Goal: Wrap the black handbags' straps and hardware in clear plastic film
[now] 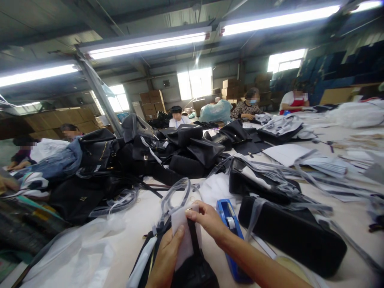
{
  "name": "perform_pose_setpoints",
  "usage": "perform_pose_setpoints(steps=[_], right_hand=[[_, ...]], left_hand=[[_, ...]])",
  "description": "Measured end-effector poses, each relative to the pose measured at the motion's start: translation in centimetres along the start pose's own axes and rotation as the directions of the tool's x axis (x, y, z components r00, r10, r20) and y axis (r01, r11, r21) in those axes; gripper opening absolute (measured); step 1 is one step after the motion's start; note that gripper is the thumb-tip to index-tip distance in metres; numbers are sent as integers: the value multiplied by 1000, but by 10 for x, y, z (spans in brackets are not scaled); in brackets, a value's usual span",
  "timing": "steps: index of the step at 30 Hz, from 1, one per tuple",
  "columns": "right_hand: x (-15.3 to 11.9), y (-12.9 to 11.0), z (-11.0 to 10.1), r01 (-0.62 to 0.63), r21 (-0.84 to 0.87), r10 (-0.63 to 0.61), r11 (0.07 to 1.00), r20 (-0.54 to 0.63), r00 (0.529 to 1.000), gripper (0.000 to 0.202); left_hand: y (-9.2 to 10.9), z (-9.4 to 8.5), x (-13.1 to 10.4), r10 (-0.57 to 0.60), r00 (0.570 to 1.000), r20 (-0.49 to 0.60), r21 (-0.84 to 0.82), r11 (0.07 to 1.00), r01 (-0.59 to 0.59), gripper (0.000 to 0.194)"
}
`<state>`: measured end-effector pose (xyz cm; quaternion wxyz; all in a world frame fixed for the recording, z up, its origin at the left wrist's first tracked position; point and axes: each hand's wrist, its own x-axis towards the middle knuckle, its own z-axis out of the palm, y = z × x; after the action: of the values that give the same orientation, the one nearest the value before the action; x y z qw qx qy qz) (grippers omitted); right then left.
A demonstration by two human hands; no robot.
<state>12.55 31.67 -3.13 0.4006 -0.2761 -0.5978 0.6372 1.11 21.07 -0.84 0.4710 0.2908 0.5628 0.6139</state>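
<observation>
At the table's front edge, a black bag (195,274) with a dark strap lies before me. A white sheet of wrapping (181,224) stands upright against the strap. My left hand (168,250) grips the sheet's lower left side, thumb on its face. Up at the top, my right hand (207,220) pinches the strap end and the sheet's upper edge, by a small gold-coloured buckle (189,209). A blue tape dispenser (231,232) stands just right of my right hand. Behind my hands curls a clear-wrapped strap (177,196).
Black bags (192,152) are heaped across the middle. At right lie a black case-shaped bag (294,236) and another black bag (240,176). White sheets (288,154) spread behind them. White plastic wrapping (81,256) covers the left front. Several co-workers sit around the table, one in a red apron (296,105).
</observation>
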Motion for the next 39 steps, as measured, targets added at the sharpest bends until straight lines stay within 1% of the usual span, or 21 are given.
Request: perform_pose_setpoints(steps=[2,6,10,12,15,17,19,21,24,27,29,30,31,33,35,37,39], right_hand=[[-1,1,-2,6,0,-6,1000,5,1000,24],[-2,-1,-4,-47,51,46,998,14,999,25],[-1,-3,-4,-59,134,55,989,33,998,24],[0,-2,-5,-61,169,58,984,24,998,24],[0,-1,-4,-88,230,89,969,8,996,24],[0,-1,-3,-105,262,109,959,0,994,24],[0,-1,-2,-114,279,121,954,-10,993,24],[0,0,-1,-95,259,108,961,-37,993,25],[1,2,0,0,124,12,992,-100,995,24],[-1,2,-3,77,-22,-80,997,-131,988,25],[-3,1,-8,88,-9,-88,996,-76,993,25],[-5,0,-12,67,50,-66,997,-20,998,27],[-6,0,-17,25,136,-31,990,43,999,29],[-9,2,-25,-99,317,53,943,150,987,37],[-11,7,-31,-186,408,109,894,205,973,40],[-11,13,-33,-206,393,114,896,245,963,35],[-10,17,-31,-200,349,95,915,295,951,31]], left_hand=[[1,2,-2,2,1000,23,-5,1000,-2,40],[0,3,0,-7,998,68,1,1000,7,46],[-4,0,8,7,993,118,20,1000,-9,47],[-6,-3,11,18,990,137,44,999,-24,46],[-9,-4,12,27,989,143,93,995,-41,43],[-10,0,12,30,991,129,60,998,-38,43],[-12,8,10,51,992,112,-10,999,-51,46],[-15,17,9,89,991,96,-47,995,-85,50],[-18,27,9,110,989,98,28,993,-113,49],[-21,31,11,103,992,71,93,990,-110,49],[-23,30,12,114,993,36,104,988,-117,49],[-24,29,13,120,993,21,108,987,-122,48],[-26,27,13,124,992,16,110,986,-125,47],[-28,25,14,128,991,31,110,985,-130,45],[-30,23,14,132,990,48,114,984,-137,44],[-32,22,15,143,989,44,120,982,-147,44],[-33,21,16,144,989,31,111,983,-147,44]])
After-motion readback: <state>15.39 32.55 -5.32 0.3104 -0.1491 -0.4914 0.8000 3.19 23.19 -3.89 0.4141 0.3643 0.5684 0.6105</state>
